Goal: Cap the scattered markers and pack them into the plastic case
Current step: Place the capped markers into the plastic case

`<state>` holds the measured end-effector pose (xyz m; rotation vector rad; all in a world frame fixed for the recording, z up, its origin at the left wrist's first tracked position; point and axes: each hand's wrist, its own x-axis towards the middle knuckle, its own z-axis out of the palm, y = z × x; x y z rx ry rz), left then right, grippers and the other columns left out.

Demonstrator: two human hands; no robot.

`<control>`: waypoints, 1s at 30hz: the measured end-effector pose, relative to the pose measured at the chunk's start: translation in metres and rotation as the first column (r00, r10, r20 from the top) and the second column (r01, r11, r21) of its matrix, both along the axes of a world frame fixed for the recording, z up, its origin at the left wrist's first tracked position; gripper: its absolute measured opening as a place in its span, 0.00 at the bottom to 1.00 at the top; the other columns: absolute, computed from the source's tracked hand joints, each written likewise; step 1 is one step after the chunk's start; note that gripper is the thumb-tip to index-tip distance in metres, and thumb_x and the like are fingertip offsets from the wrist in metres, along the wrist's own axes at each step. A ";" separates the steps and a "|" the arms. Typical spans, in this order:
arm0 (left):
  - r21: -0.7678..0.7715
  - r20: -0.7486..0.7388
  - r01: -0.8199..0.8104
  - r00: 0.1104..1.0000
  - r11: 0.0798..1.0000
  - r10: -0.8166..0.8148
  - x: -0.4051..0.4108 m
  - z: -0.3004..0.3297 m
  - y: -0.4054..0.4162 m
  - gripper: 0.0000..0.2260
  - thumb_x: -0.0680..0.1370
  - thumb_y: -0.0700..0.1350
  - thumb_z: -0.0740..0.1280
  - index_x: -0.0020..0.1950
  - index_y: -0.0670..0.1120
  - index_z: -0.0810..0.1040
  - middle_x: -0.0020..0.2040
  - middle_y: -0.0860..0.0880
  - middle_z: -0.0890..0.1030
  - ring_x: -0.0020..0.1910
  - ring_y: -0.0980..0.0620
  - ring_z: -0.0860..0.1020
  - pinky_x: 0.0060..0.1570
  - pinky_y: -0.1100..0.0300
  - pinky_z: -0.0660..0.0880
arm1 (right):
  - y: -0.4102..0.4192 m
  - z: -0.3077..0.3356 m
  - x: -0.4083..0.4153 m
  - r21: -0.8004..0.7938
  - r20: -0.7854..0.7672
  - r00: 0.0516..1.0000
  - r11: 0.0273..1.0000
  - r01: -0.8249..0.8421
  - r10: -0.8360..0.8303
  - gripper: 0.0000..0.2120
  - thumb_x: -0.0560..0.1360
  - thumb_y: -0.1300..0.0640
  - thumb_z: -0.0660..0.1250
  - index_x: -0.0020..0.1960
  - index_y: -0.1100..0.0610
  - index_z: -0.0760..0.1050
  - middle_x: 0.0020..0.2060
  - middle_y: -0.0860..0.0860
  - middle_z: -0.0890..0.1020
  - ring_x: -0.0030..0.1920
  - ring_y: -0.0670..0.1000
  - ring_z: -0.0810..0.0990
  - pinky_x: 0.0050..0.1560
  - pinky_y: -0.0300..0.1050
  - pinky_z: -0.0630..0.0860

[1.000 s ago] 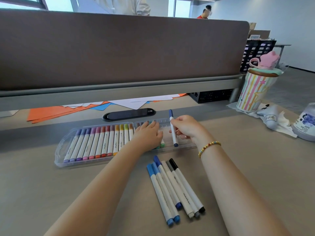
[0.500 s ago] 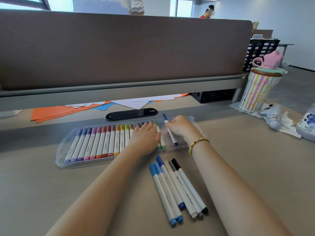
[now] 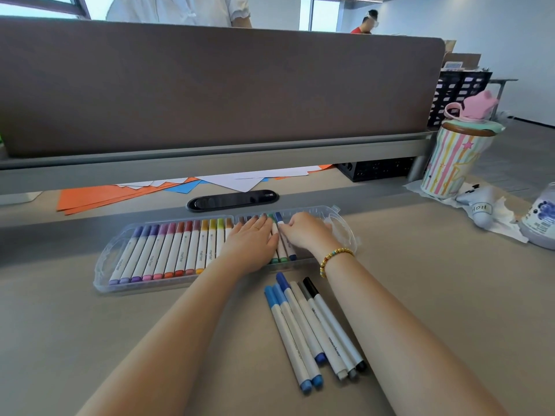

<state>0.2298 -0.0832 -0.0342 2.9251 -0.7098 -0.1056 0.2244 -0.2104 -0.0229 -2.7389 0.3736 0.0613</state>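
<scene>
The left hand (image 3: 250,244) lies flat on the packed markers (image 3: 168,250) while the right hand (image 3: 306,235) pinches the blue marker (image 3: 283,235), which may ride up crooked in the case (image 3: 102,265).

Left hand (image 3: 250,244) covers several markers' middles in the case (image 3: 103,265). Right hand (image 3: 303,234) hides part of the dark blue marker (image 3: 279,218); grip unclear. Jar (image 3: 540,220) cut by right edge.

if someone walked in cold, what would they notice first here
Most likely the clear plastic case across the middle of the desk, with its rainbow row of capped markers filling its left side. Next, the left hand and right hand meeting over it around a dark blue marker. Then the five loose markers lying nearer the person.
</scene>
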 end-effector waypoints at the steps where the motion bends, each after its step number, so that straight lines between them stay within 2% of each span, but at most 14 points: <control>1: 0.002 -0.001 0.002 1.000 1.000 -0.002 0.001 0.000 0.000 0.24 0.83 0.53 0.44 0.77 0.47 0.47 0.78 0.49 0.48 0.77 0.51 0.47 0.73 0.52 0.44 | 0.001 0.000 -0.001 -0.027 -0.012 1.000 1.000 -0.003 0.002 0.22 0.80 0.42 0.52 0.59 0.56 0.74 0.52 0.54 0.78 0.60 0.57 0.75 0.64 0.55 0.66; 4: 0.004 -0.008 0.005 1.000 1.000 -0.005 0.001 0.000 0.001 0.24 0.83 0.53 0.44 0.77 0.47 0.47 0.78 0.49 0.48 0.77 0.51 0.46 0.73 0.52 0.43 | 0.001 -0.001 -0.002 -0.078 -0.049 0.999 0.997 0.001 -0.005 0.23 0.81 0.42 0.51 0.65 0.55 0.72 0.63 0.55 0.75 0.66 0.58 0.69 0.68 0.56 0.60; 8: 0.001 -0.012 0.011 1.000 1.000 -0.011 0.001 0.001 0.000 0.24 0.83 0.52 0.44 0.77 0.47 0.47 0.78 0.49 0.48 0.77 0.51 0.46 0.74 0.52 0.44 | -0.001 0.003 -0.002 -0.105 -0.132 0.991 0.994 -0.022 0.008 0.27 0.80 0.39 0.48 0.68 0.54 0.70 0.69 0.56 0.70 0.70 0.59 0.63 0.69 0.57 0.57; 13: -0.009 -0.027 0.011 1.000 1.000 -0.011 -0.002 0.003 0.000 0.23 0.83 0.52 0.44 0.77 0.47 0.47 0.78 0.49 0.48 0.77 0.51 0.47 0.74 0.51 0.44 | 0.000 0.008 -0.005 -0.141 -0.162 0.987 0.989 -0.044 0.021 0.28 0.79 0.37 0.47 0.67 0.55 0.71 0.68 0.57 0.71 0.70 0.60 0.63 0.70 0.58 0.55; 15: -0.052 -0.017 0.007 1.000 0.999 -0.008 -0.007 0.006 0.001 0.23 0.83 0.51 0.46 0.77 0.46 0.50 0.78 0.48 0.51 0.76 0.50 0.49 0.74 0.52 0.46 | 0.000 0.007 -0.013 -0.185 -0.093 0.995 0.981 -0.055 0.038 0.26 0.80 0.39 0.49 0.65 0.54 0.73 0.67 0.57 0.71 0.70 0.60 0.63 0.69 0.57 0.56; 17: -0.119 -0.003 0.008 1.000 0.993 -0.008 -0.016 0.009 0.005 0.21 0.83 0.49 0.49 0.75 0.45 0.59 0.76 0.47 0.58 0.75 0.49 0.55 0.73 0.52 0.51 | -0.002 0.006 -0.028 -0.198 0.016 0.998 0.978 -0.062 0.066 0.20 0.80 0.43 0.51 0.61 0.53 0.75 0.63 0.57 0.73 0.66 0.59 0.66 0.65 0.55 0.60; 19: -0.191 -0.003 0.032 0.999 0.981 -0.033 -0.029 0.013 0.012 0.16 0.82 0.47 0.53 0.66 0.43 0.70 0.67 0.46 0.71 0.67 0.47 0.68 0.69 0.53 0.63 | -0.006 0.008 -0.044 -0.152 0.140 0.989 0.988 -0.022 0.044 0.16 0.81 0.48 0.52 0.57 0.53 0.76 0.58 0.55 0.75 0.63 0.58 0.68 0.62 0.54 0.62; 21: -0.293 -0.037 0.019 0.999 0.956 -0.032 -0.044 0.014 0.019 0.11 0.82 0.45 0.55 0.58 0.43 0.74 0.55 0.48 0.75 0.55 0.48 0.73 0.55 0.59 0.71 | -0.010 0.015 -0.060 -0.098 0.243 0.970 0.994 0.041 -0.016 0.13 0.81 0.50 0.54 0.54 0.53 0.76 0.54 0.53 0.76 0.60 0.57 0.69 0.58 0.51 0.63; 22: -0.351 -0.064 -0.018 0.998 0.936 -0.005 -0.053 0.014 0.022 0.11 0.81 0.45 0.56 0.58 0.44 0.74 0.54 0.49 0.75 0.54 0.49 0.74 0.50 0.62 0.70 | -0.011 0.019 -0.069 -0.081 0.285 0.958 0.995 0.063 -0.037 0.12 0.81 0.51 0.55 0.53 0.53 0.75 0.51 0.52 0.76 0.58 0.56 0.70 0.56 0.50 0.63; 25: -0.453 -0.010 -0.149 0.987 0.879 0.162 -0.078 0.017 0.026 0.12 0.80 0.45 0.59 0.62 0.45 0.73 0.60 0.48 0.73 0.56 0.51 0.72 0.53 0.60 0.70 | -0.009 0.035 -0.091 -0.050 0.338 0.939 0.996 0.081 -0.059 0.08 0.80 0.54 0.57 0.53 0.52 0.74 0.51 0.51 0.76 0.56 0.54 0.69 0.51 0.48 0.61; 26: -0.442 0.042 -0.178 0.975 0.879 0.218 -0.084 0.018 0.028 0.11 0.80 0.45 0.60 0.61 0.45 0.73 0.59 0.47 0.72 0.56 0.50 0.71 0.53 0.59 0.70 | -0.007 0.039 -0.098 -0.054 0.323 0.945 0.997 0.061 -0.041 0.08 0.80 0.54 0.57 0.54 0.52 0.74 0.53 0.51 0.76 0.57 0.54 0.69 0.51 0.48 0.61; 28: -0.374 0.079 -0.221 0.960 0.901 0.268 -0.095 0.023 0.030 0.10 0.79 0.47 0.60 0.57 0.44 0.73 0.51 0.48 0.74 0.49 0.51 0.71 0.47 0.59 0.70 | -0.003 0.046 -0.110 -0.073 0.254 0.967 0.997 -0.001 0.020 0.08 0.79 0.54 0.58 0.55 0.51 0.74 0.54 0.51 0.76 0.60 0.55 0.69 0.55 0.50 0.62; 30: -0.229 -0.014 -0.238 0.970 0.944 0.242 -0.105 0.027 0.030 0.11 0.79 0.49 0.60 0.54 0.43 0.73 0.41 0.50 0.73 0.41 0.52 0.71 0.42 0.60 0.71 | 0.002 0.049 -0.120 -0.080 0.165 0.983 0.994 -0.070 0.082 0.07 0.79 0.54 0.58 0.54 0.51 0.73 0.53 0.51 0.77 0.60 0.56 0.69 0.59 0.51 0.62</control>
